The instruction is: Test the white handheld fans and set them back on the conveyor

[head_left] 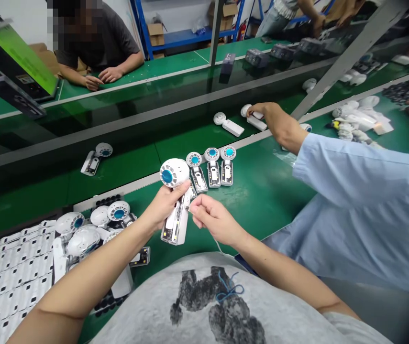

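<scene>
My left hand (pixel 164 205) is wrapped round a white handheld fan (pixel 176 173) with a round vented head and a blue centre. The fan is tilted, and its handle shows a clear cover with circuit parts inside. Close against the handle's right side, my right hand (pixel 213 217) pinches a small cable plug, mostly hidden by the fingers. A thin white cable (pixel 219 246) shows below that hand. I cannot tell whether the plug sits in the fan. Just beyond, several similar fans (pixel 212 167) lie in a row on the green table (pixel 261 191).
White fans (pixel 82 239) are piled at the left beside rows of white casings (pixel 14 277). On the green conveyor (pixel 136 162) lie more fans. A co-worker's blue sleeve (pixel 333 157) reaches across at the right. Another person (pixel 96 43) sits opposite. A metal post (pixel 348 57) slants at the right.
</scene>
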The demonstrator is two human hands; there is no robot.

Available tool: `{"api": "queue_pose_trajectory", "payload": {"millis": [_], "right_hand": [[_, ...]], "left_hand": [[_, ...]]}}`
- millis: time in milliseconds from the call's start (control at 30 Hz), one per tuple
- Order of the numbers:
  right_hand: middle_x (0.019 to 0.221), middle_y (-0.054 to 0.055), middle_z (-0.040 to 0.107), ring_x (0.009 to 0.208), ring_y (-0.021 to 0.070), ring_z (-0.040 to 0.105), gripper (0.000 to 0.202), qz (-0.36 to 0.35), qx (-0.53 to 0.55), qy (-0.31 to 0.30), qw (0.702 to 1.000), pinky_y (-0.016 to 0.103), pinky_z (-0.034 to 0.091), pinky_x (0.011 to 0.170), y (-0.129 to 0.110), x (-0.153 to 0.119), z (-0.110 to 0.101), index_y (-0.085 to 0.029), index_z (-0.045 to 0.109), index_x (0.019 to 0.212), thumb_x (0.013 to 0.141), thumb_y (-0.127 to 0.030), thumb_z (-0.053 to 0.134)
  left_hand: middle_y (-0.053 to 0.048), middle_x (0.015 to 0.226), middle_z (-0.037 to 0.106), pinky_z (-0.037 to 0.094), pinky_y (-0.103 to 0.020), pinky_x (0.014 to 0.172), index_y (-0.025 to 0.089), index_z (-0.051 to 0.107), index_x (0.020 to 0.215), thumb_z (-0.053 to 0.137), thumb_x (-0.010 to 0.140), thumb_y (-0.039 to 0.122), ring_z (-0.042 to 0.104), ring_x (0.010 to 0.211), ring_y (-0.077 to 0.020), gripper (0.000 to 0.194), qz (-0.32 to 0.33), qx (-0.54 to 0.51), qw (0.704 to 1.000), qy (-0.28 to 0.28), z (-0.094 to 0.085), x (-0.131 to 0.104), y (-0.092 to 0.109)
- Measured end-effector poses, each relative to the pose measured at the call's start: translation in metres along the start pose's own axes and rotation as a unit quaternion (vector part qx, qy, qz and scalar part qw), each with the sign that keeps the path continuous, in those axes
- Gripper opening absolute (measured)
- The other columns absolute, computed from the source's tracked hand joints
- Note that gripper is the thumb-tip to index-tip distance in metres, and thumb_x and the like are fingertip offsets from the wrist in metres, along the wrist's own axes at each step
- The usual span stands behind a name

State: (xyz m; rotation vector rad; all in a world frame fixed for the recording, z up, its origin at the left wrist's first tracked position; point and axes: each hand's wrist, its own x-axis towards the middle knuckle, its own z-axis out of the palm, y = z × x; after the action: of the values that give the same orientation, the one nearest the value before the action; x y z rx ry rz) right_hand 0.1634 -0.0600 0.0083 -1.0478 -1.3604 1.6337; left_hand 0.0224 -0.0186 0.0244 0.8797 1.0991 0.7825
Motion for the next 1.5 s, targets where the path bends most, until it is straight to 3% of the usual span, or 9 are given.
{"api": "queue_pose_trajectory", "payload": {"millis": [333, 567, 767, 933, 1033, 1100, 1200, 1367, 1500], "right_hand": [[0.054, -0.006, 0.049, 0.052, 0.0095, 0.044, 0.016, 0.002, -0.162, 0.018, 0.987, 0.024, 0.036, 0.056, 0.004, -0.002, -0.003, -0.020, 0.043, 0.072, 0.088, -0.023, 0.042], [0.053, -0.006, 0.049, 0.050, 0.0092, 0.043, 0.015, 0.057, -0.168, -0.010, 0.984, 0.023, 0.034, 0.054, 0.010, 0.008, -0.006, -0.020, 0.044, 0.070, 0.085, -0.022, 0.044], [0.052, -0.008, 0.036, 0.047, 0.0075, 0.031, 0.015, 0.081, -0.095, 0.015, 0.992, 0.020, 0.025, 0.044, 0.023, 0.024, -0.005, -0.019, 0.045, 0.070, 0.081, -0.028, 0.049], [0.051, -0.011, 0.030, 0.041, 0.0050, 0.021, 0.018, 0.115, 0.006, 0.059, 0.992, 0.019, 0.016, 0.039, 0.024, 0.022, -0.031, -0.019, 0.045, 0.072, 0.081, -0.033, 0.051], [0.052, -0.011, 0.028, 0.041, 0.0041, 0.018, 0.024, 0.117, 0.056, 0.123, 0.984, 0.020, 0.012, 0.039, 0.027, 0.016, -0.054, -0.019, 0.043, 0.074, 0.081, -0.040, 0.052], [0.052, -0.011, 0.027, 0.041, 0.0040, 0.018, 0.026, 0.123, 0.068, 0.134, 0.981, 0.020, 0.012, 0.040, 0.031, 0.012, -0.063, -0.019, 0.043, 0.074, 0.081, -0.042, 0.053], [0.052, -0.011, 0.026, 0.042, 0.0043, 0.017, 0.028, 0.134, 0.081, 0.131, 0.979, 0.020, 0.012, 0.040, 0.036, 0.007, -0.064, -0.019, 0.044, 0.075, 0.081, -0.044, 0.054], [0.052, -0.010, 0.026, 0.045, 0.0058, 0.019, 0.029, 0.130, 0.063, 0.171, 0.975, 0.020, 0.016, 0.042, 0.044, -0.003, -0.068, -0.018, 0.045, 0.075, 0.084, -0.046, 0.052], [0.050, -0.010, 0.025, 0.045, 0.0062, 0.020, 0.035, 0.147, 0.060, 0.226, 0.961, 0.020, 0.017, 0.042, 0.048, -0.016, -0.081, -0.019, 0.045, 0.074, 0.082, -0.052, 0.052]], "left_hand": [[-0.009, 0.117, 0.059, 0.042, -0.032, 0.084, 0.015, 0.055, 0.110, 0.063, 0.075, 0.037, 0.055, 0.100, -0.0215, 0.042, 0.084, 0.136, 0.986, -0.041, -0.005, 0.005, -0.007], [-0.011, 0.120, 0.056, 0.043, -0.033, 0.084, 0.014, 0.055, 0.104, 0.062, 0.076, 0.034, 0.055, 0.101, -0.0233, 0.036, -0.015, 0.063, 0.997, -0.042, -0.010, 0.010, -0.014], [-0.011, 0.121, 0.057, 0.037, -0.036, 0.094, 0.014, 0.051, 0.115, 0.059, 0.078, 0.038, 0.052, 0.110, -0.0242, 0.044, 0.063, 0.144, 0.985, -0.065, -0.019, 0.024, -0.018], [-0.008, 0.102, 0.063, 0.040, -0.036, 0.088, 0.014, 0.057, 0.101, 0.062, 0.072, 0.039, 0.056, 0.093, -0.0224, 0.039, 0.109, 0.260, 0.952, 0.119, -0.067, 0.055, -0.005], [-0.001, 0.077, 0.061, 0.045, -0.030, 0.065, 0.016, 0.055, 0.094, 0.066, 0.067, 0.037, 0.055, 0.065, -0.0152, 0.037, 0.042, 0.171, 0.962, 0.208, -0.106, 0.085, 0.014], [0.003, 0.067, 0.057, 0.044, -0.026, 0.056, 0.017, 0.053, 0.090, 0.069, 0.063, 0.034, 0.051, 0.054, -0.0116, 0.036, 0.015, 0.111, 0.970, 0.217, -0.114, 0.102, 0.027], [0.002, 0.067, 0.060, 0.046, -0.028, 0.059, 0.017, 0.054, 0.090, 0.071, 0.061, 0.032, 0.055, 0.056, -0.0125, 0.037, 0.015, 0.067, 0.984, 0.166, -0.081, 0.122, 0.034], [-0.011, 0.101, 0.066, 0.046, -0.035, 0.081, 0.013, 0.059, 0.100, 0.064, 0.072, 0.035, 0.061, 0.090, -0.0215, 0.036, 0.066, 0.141, 0.984, -0.083, 0.049, 0.159, 0.007], [-0.015, 0.105, 0.065, 0.045, -0.035, 0.084, 0.010, 0.060, 0.101, 0.060, 0.076, 0.033, 0.060, 0.097, -0.0253, 0.033, 0.126, 0.321, 0.928, -0.143, 0.134, 0.212, -0.030]]}}
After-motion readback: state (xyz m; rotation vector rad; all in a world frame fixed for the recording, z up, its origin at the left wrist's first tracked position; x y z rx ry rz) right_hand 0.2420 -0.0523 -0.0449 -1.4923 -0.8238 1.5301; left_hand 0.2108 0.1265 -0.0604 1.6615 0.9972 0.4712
